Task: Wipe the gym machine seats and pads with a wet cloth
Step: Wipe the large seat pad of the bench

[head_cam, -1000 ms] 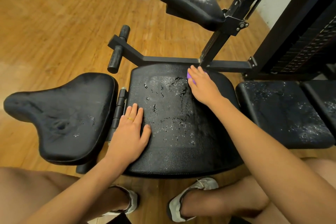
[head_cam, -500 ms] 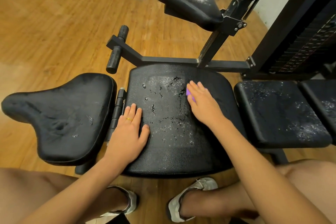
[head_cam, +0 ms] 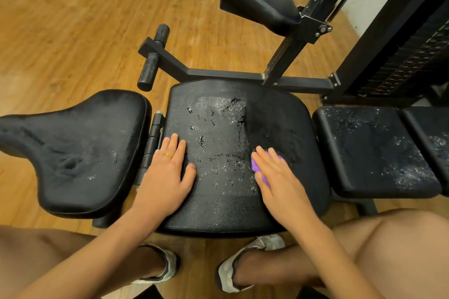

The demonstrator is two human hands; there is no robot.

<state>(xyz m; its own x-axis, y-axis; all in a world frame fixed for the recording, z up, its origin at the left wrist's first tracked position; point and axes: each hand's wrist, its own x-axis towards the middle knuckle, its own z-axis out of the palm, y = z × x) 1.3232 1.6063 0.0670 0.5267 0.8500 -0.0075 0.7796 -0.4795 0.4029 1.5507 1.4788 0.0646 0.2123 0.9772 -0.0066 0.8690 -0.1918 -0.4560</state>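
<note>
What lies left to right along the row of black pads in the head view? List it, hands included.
Saddle-shaped pad → hinge → left hand, flat on the middle seat → right hand, pressing the purple cloth onto that seat → square pad → part of another pad at the frame edge.

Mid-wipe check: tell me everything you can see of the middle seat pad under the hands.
The middle seat pad is black, grained, vinyl-looking and rounded, lying flat between a saddle-shaped pad and a square pad. Droplets and wet streaks cover its left-centre; its right part looks wiped and dull. The left hand rests flat near its left edge; the right hand presses a purple cloth onto its right half.
</note>
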